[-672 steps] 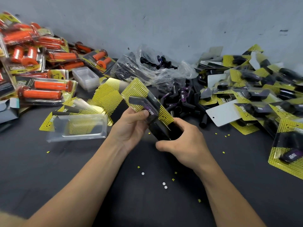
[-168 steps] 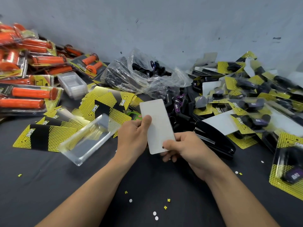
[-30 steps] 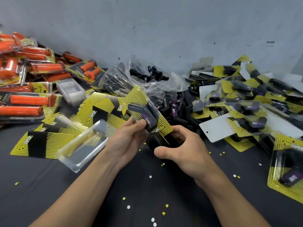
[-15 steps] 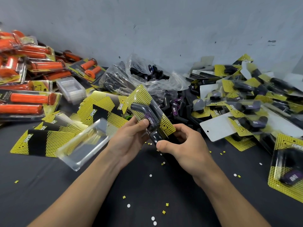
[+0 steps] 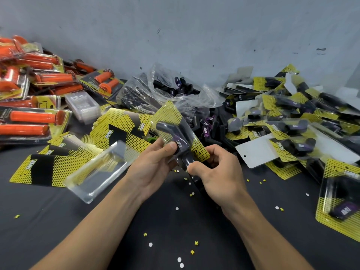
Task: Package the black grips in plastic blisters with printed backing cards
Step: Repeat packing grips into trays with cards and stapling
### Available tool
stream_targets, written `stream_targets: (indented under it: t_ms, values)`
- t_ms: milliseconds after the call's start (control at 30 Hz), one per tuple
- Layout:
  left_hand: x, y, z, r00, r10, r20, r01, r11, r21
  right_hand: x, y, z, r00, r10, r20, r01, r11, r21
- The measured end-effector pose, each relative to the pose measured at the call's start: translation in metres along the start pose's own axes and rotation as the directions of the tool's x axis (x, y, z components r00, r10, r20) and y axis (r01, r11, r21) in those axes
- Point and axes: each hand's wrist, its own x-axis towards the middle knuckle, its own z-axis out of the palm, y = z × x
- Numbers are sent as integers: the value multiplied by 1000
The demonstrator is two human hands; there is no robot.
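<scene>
Grey plaster wall (image 5: 194,26) backs a dark table (image 5: 97,230) strewn with punched paper dots (image 5: 179,259). Seconds ago the card showed its white back and the black stapler (image 5: 195,179) lay right of the hands; now the blister pack (image 5: 176,131) faces up, raised between both hands, with a black grip (image 5: 171,133) sealed over its yellow backing card (image 5: 168,114). The left hand (image 5: 153,164) pinches the pack, thumb on the grip's label; the right hand (image 5: 218,172) curls round the stapler at the pack's lower edge, the two hands close together. This pack looks nearly fastened. An empty blister (image 5: 97,170) on loose cards (image 5: 48,168) waits left of the hands; a bag of grips (image 5: 165,92) sits beyond them; finished packs (image 5: 292,129) heap to the right; orange grip packs (image 5: 35,117) stack far left.
</scene>
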Motion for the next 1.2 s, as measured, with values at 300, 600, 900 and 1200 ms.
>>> stream_targets:
  t_ms: [300, 600, 900, 1200]
  values:
    - [2, -1, 0, 984, -4, -176, 2, 1000, -13, 8, 2, -16, 974, 147, 174, -138, 988, -62]
    - [7, 9, -10, 952, -103, -289, 86, 994, -71, 9, 2, -34, 989, 75, -127, -126, 883, -452]
    - [3, 5, -4, 994, -79, -78, 71, 992, -100, -13, 5, 13, 983, -166, -82, 153, 977, -145]
    - [0, 11, -11, 997, -56, -49, 51, 993, -106, -8, 9, 8, 986, -159, -56, 148, 977, -153]
